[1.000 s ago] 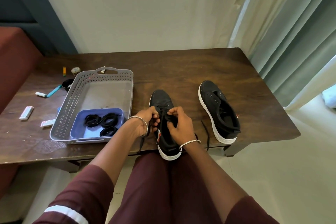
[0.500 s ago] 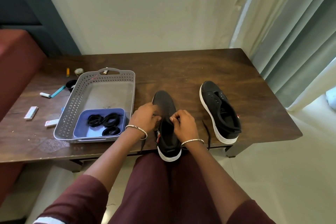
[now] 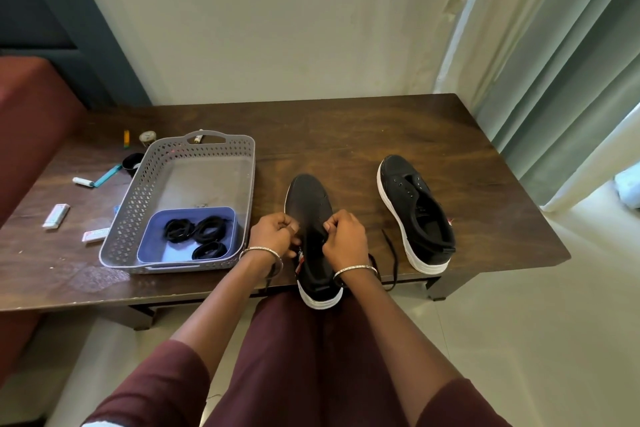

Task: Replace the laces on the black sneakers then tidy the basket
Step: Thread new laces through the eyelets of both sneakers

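Black canvas with a white sole: the near sneaker [image 3: 308,204] lies just to the right of the basket [image 3: 138,198], toe pointing away from me, its heel hanging over the desk's [image 3: 346,128] front edge above my lap. From my remote seat I see both bare hands on it. The left grip [image 3: 273,236] is on the side nearer the basket, with fingers curled and thumb pinched in against the sneaker's eyelet edge. The right grip [image 3: 346,239] mirrors it on the side away from the basket, fingers also curled tight and pinching that edge. I cannot tell whether the lace [image 3: 390,253] runs between the fingertips. I can see its loose black end trailing on the desk beyond my right wrist, further from the basket than the sneaker itself. Each wrist wears a thin silver bangle [image 3: 355,269].

The other sneaker [image 3: 415,215] sits well to the right of the basket, apart from the first one, sole down, toe angled away, its eyelets bare. The basket is grey, perforated and upright. At its near end stands a blue tray [image 3: 152,236] holding coiled black laces [image 3: 201,232]. To the left of the basket lie small items: a black cap [image 3: 133,161], a blue stick [image 3: 107,175] and two white packets [image 3: 56,216].
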Tool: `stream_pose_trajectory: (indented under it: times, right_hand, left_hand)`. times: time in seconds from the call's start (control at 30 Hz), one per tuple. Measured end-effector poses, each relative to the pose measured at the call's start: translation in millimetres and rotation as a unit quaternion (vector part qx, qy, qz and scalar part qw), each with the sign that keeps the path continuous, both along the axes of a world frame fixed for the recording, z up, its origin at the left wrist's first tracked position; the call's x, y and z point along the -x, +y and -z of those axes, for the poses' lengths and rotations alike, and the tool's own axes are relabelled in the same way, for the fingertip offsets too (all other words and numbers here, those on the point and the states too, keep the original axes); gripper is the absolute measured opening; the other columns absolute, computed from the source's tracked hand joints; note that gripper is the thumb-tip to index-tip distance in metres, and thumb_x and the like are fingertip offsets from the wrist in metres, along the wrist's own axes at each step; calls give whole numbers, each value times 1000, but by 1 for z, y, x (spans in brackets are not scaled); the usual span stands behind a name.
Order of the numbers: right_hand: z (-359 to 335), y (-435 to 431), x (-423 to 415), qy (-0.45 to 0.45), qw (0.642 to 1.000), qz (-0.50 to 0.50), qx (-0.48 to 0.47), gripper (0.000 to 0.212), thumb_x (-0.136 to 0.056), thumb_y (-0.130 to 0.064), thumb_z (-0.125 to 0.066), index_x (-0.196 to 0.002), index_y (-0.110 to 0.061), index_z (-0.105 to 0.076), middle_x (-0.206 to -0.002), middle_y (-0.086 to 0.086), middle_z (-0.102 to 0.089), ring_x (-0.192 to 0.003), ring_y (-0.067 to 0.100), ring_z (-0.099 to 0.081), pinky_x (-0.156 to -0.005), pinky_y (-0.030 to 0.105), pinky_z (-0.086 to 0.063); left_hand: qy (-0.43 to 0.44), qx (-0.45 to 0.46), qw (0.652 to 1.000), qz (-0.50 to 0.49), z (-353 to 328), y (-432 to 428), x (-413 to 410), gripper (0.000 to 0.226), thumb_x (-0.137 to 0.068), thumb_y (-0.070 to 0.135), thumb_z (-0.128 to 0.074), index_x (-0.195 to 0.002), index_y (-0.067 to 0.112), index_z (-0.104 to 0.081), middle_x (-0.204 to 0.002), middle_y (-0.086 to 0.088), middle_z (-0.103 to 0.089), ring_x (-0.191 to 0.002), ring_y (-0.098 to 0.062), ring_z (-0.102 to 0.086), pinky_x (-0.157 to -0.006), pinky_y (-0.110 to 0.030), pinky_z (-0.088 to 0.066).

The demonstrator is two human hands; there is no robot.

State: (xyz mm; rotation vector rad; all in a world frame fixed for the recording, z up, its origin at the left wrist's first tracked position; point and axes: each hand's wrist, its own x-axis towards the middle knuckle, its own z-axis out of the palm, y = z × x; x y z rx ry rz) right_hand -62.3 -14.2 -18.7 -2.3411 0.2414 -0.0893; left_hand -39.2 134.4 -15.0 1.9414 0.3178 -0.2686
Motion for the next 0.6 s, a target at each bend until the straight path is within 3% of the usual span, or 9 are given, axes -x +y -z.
stream_pose_trajectory:
  times: [0.13,0.27,0.6]
  right_hand:
    - [-4,-3,2,-8,1000,-7,9,6,-98,-11,-54,-95,-7,-58,-98,10,-64,-92,27,-59,-69,27,-31]
    - [-7,-6,4,-5,1000,-20,20,8,-99,-11,-52,-94,-8,-57,-98,11,-64,-91,30,-59,-67,29,-29]
    - [-24,-11,3,44,995,-56,72,12,-100,-16,-51,-89,-15,-47,-99,13,-66,-95,34,-61,-67,32,-32]
  left_hand:
    - [-30,-65,997,41,-8,2,-2,17,-89,17,-69,-74,24,-70,-66,0,-70,-66,-17,-64,-75,-35,-55]
    - [-30,-102,993,55,-12,5,-4,16,-82,38,-77,-69,29,-74,-72,-3,-73,-78,-25,-69,-80,-40,-57]
    - [35,-108,992,45,-33,-2,-3,16,-83,20,-78,-69,25,-75,-82,0,-74,-90,-19,-69,-86,-31,-55]
